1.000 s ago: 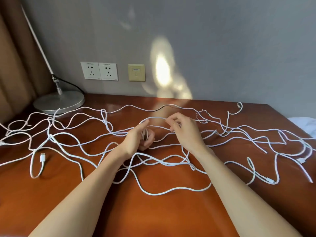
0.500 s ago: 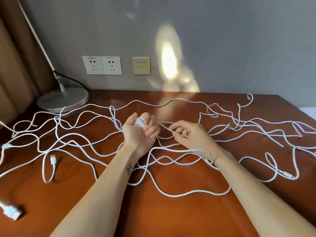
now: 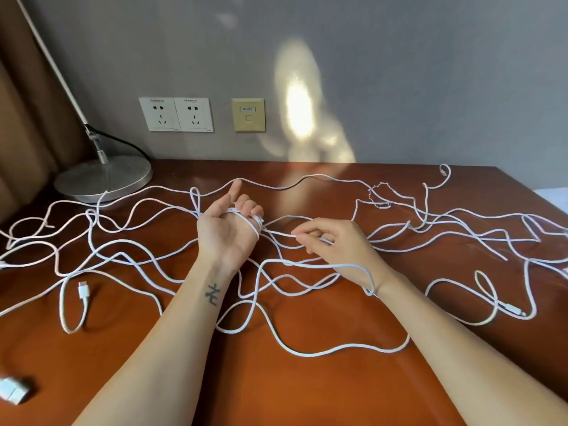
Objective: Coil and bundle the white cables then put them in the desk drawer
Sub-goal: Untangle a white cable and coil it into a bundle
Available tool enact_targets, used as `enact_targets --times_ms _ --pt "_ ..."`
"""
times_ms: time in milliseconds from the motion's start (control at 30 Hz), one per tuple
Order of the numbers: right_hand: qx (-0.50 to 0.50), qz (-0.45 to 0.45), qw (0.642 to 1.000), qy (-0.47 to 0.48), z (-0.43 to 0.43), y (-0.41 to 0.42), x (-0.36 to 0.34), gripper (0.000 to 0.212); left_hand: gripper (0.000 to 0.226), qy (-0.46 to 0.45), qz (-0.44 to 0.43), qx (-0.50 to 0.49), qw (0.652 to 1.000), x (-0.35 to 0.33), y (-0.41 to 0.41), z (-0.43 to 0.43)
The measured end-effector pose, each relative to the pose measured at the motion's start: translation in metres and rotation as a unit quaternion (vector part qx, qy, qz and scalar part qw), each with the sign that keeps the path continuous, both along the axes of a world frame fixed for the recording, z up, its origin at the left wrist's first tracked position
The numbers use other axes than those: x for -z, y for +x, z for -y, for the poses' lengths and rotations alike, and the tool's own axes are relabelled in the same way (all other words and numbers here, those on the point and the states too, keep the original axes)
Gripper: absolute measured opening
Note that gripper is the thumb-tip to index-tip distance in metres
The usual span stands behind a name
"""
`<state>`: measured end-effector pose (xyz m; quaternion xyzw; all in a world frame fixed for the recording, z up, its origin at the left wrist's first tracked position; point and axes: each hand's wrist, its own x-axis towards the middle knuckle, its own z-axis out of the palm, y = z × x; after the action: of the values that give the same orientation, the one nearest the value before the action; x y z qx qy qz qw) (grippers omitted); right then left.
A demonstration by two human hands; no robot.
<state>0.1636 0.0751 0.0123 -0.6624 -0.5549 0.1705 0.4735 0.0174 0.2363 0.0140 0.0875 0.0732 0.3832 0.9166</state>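
Several long white cables [image 3: 310,352] sprawl in tangled loops across the brown desk [image 3: 276,388]. My left hand [image 3: 229,229] is raised palm up at the desk's middle, fingers curled, with a few turns of white cable wound round its palm and fingers. My right hand [image 3: 332,244] lies just to its right and pinches the same cable [image 3: 276,232], which runs taut from the coil to its fingertips. Another strand drapes over my right wrist. A loose plug end [image 3: 83,292] lies at the left. No drawer is in view.
A silver lamp base [image 3: 103,176] with a slanted white arm stands at the back left, by a brown curtain. Wall sockets [image 3: 175,114] sit on the grey wall. A white connector block [image 3: 12,392] lies near the front left edge. White cloth shows at the far right.
My left hand turned palm up and now carries turns of cable wound round it. My right hand moved right and down, drawing the strand out. The camera tilted down and nearer.
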Motion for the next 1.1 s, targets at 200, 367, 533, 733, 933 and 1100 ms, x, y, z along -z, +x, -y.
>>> enact_targets --times_ms 200,367,533,733,933,1100 --pt "-0.024 -0.202 0.978 0.05 -0.003 0.003 -0.006 0.021 0.024 0.103 -0.118 -0.048 0.986 0.009 0.01 -0.008" --pt "-0.005 -0.183 0.982 0.05 0.0 0.002 -0.008 0.017 0.028 0.379 -0.345 -0.162 0.843 0.01 0.023 0.01" --pt "0.034 -0.152 0.985 0.077 0.0 0.006 -0.01 0.02 0.024 0.544 -0.422 -0.195 0.698 0.019 0.025 0.015" --pt "0.062 -0.105 0.988 0.095 -0.002 0.003 -0.006 0.014 0.033 0.657 -0.493 -0.211 0.53 0.018 0.019 0.021" --pt "0.097 0.013 0.989 0.11 -0.002 0.007 0.0 0.013 0.04 0.72 -0.519 -0.217 0.407 0.014 0.013 0.027" --pt "0.151 0.025 0.978 0.143 0.002 0.012 -0.005 0.021 0.045 0.739 -0.529 -0.231 0.347 0.014 0.016 0.03"
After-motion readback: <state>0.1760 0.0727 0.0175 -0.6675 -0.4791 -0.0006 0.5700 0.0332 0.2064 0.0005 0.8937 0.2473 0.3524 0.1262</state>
